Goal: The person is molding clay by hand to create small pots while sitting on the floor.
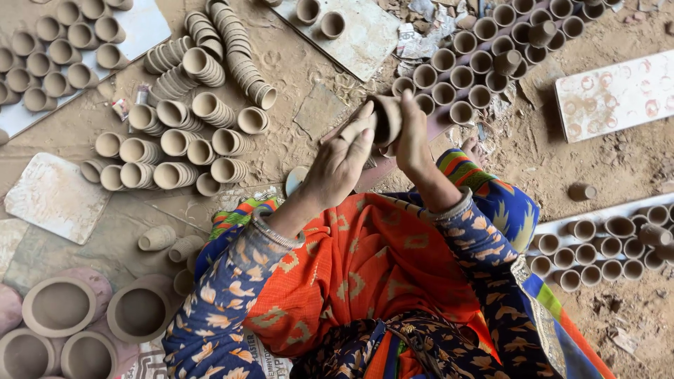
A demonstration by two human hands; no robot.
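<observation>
Both hands hold 1 small brown unfired clay cup (386, 118) above the lap, in the middle of the scene. The left hand (342, 160) lays its pressed-together fingers against the cup's side; the right hand (413, 137) curls around it. Stacked clay cups (189, 133) lie far left.

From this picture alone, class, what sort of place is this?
Probably a pottery yard worked by hand: nested stacks of unfired clay cups, cups drying on boards, larger bowls, and both hands holding one cup.
</observation>
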